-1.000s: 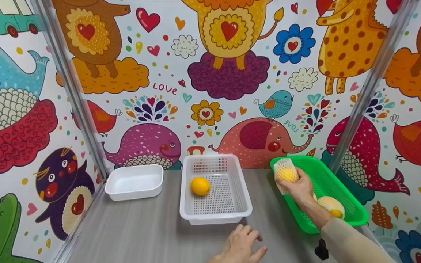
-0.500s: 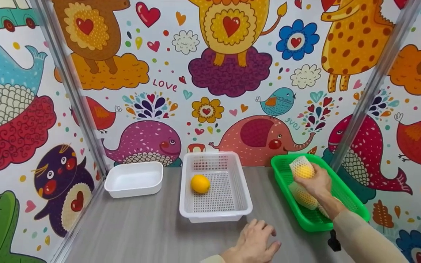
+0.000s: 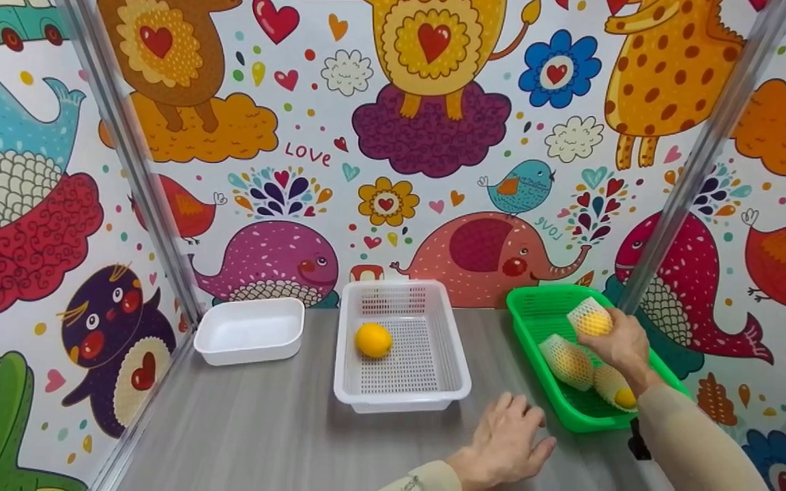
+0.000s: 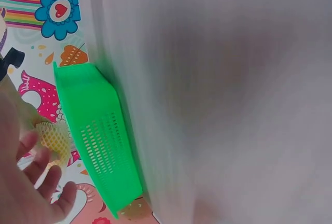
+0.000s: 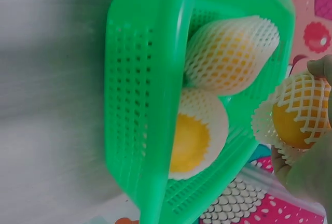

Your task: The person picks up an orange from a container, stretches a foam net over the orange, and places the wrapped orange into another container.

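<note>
My right hand (image 3: 625, 344) grips a yellow-orange fruit (image 3: 594, 323) in a white foam net, above the far part of the green basket (image 3: 537, 361). The right wrist view shows the net's loose end around the held fruit (image 5: 293, 125), with part of its skin bare. Two more netted fruits lie in that basket: one fully wrapped (image 3: 567, 363), the other (image 3: 617, 389) with its yellow end poking out. My left hand (image 3: 507, 440) holds nothing, fingers spread and slightly bent, over the table between the baskets' near ends.
A white perforated basket (image 3: 462, 354) stands in the middle with one bare yellow-orange fruit (image 3: 373, 339) inside. Farther left is a small white tub (image 3: 250, 353). Cartoon-printed wall panels (image 3: 427, 170) with metal corner posts enclose the grey table (image 3: 256, 423) at the back and sides.
My right hand has moved right with the netted fruit, deeper over the green basket, uncovering the two fruits inside. The left hand has shifted right and forward, toward the green basket.
</note>
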